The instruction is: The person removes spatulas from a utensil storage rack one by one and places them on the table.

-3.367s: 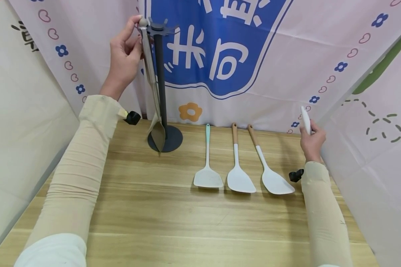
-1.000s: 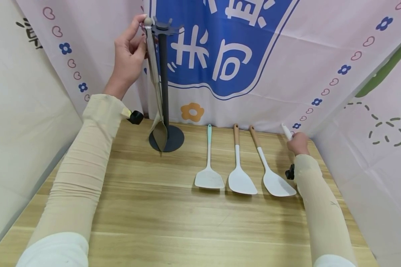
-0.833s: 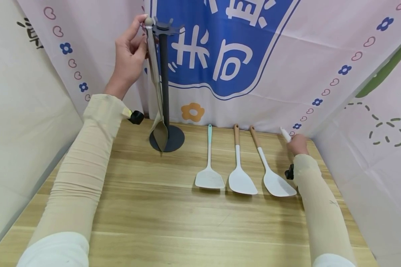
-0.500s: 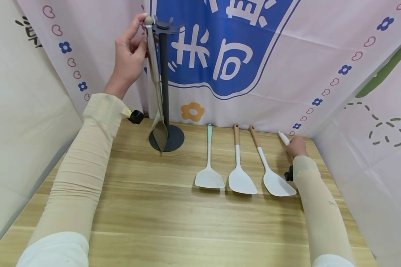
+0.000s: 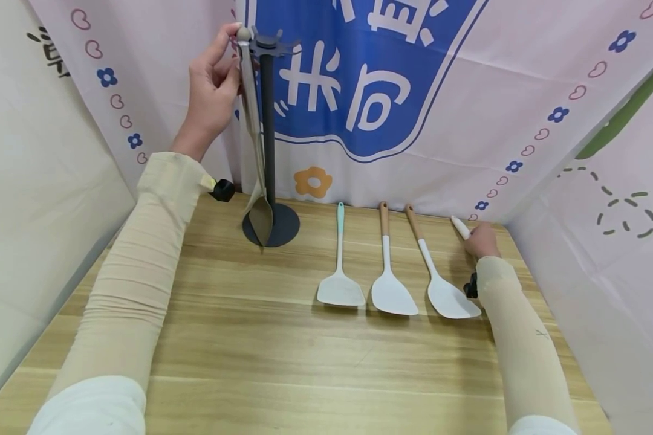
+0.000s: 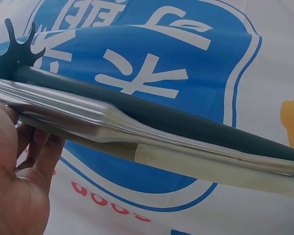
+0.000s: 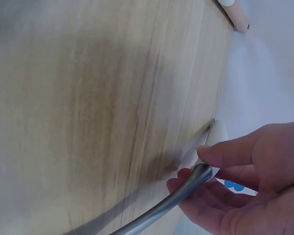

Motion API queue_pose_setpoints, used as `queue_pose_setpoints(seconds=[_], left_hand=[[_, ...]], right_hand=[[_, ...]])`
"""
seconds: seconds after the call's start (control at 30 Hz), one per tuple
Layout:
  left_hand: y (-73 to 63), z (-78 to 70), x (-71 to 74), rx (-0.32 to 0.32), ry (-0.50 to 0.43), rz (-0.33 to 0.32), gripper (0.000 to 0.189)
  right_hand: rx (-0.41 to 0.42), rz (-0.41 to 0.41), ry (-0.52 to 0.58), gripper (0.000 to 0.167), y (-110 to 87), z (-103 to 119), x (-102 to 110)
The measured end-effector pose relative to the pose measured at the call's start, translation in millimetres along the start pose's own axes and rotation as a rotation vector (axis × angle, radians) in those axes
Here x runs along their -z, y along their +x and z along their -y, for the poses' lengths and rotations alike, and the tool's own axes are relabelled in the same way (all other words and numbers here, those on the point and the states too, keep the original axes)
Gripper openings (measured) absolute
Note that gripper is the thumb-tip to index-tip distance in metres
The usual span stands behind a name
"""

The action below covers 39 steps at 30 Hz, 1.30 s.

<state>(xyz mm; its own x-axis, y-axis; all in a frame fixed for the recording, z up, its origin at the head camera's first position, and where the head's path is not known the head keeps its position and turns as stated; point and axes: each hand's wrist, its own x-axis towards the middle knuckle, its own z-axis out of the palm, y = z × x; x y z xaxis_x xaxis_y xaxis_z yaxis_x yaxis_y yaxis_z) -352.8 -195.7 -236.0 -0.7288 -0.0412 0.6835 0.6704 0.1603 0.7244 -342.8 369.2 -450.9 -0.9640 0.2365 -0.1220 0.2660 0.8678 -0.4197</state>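
Observation:
My left hand (image 5: 209, 90) grips the upper handle of a metal spatula (image 5: 248, 90), fingers near its round knob. The spatula hangs blade down against the post of a black utensil rack (image 5: 268, 133); a second pale shaft (image 6: 181, 166) runs beside it in the left wrist view. My right hand (image 5: 482, 240) pinches a utensil by its white handle (image 5: 460, 227) where it meets the grey metal shaft (image 7: 161, 208), low over the table's back right. My arm hides its head. Left of it lie a mint-handled white turner (image 5: 340, 290) and two wooden-handled white turners (image 5: 392, 295), (image 5: 449, 299).
The wooden table (image 5: 283, 362) ends at a printed cloth (image 5: 441, 121) hung behind it. Pale cloth walls (image 5: 38, 181) stand at left and right. The rack's round base (image 5: 284, 226) sits near the back edge.
My right hand has come down and left with the white-handled utensil, its handle tip sinking toward the table's back edge. My left hand keeps its grip at the rack.

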Motion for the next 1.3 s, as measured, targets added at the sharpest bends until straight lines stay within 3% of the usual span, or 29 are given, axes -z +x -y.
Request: queue_pose_setpoints(seconds=[0.3,0.5,0.67,0.8,1.0,1.1,1.3], left_hand=[[-1.5,-0.5,-0.3,0.010,-0.029,0.003,0.045],[-4.8,-7.2,5.3,0.057,-0.105,0.007,0.051],[-7.6,-8.1,7.9,0.129,-0.291,-0.008,0.055],[-7.9,-0.4,7.9,0.205,-0.360,-0.043,0.052],[-13.0,22.6,13.0,0.258,-0.309,-0.069,0.043],[-20.0,33.2,14.2,0.244,-0.284,-0.057,0.039],[-34.2,48.9,15.3,0.218,-0.287,-0.014,0.034]], right_hand=[[-0.001,0.136,-0.092,0.031,-17.4,17,16],[0.147,0.098,-0.103,0.062,-15.4,51,31],[0.275,0.049,-0.050,0.069,-23.4,104,49],[0.406,-0.012,0.040,0.066,-35.3,155,67],[0.652,-0.155,0.116,0.055,-52.7,238,87],[0.775,-0.229,0.136,0.049,-60.8,277,97],[0.931,-0.312,0.146,0.042,-76.4,342,116]])
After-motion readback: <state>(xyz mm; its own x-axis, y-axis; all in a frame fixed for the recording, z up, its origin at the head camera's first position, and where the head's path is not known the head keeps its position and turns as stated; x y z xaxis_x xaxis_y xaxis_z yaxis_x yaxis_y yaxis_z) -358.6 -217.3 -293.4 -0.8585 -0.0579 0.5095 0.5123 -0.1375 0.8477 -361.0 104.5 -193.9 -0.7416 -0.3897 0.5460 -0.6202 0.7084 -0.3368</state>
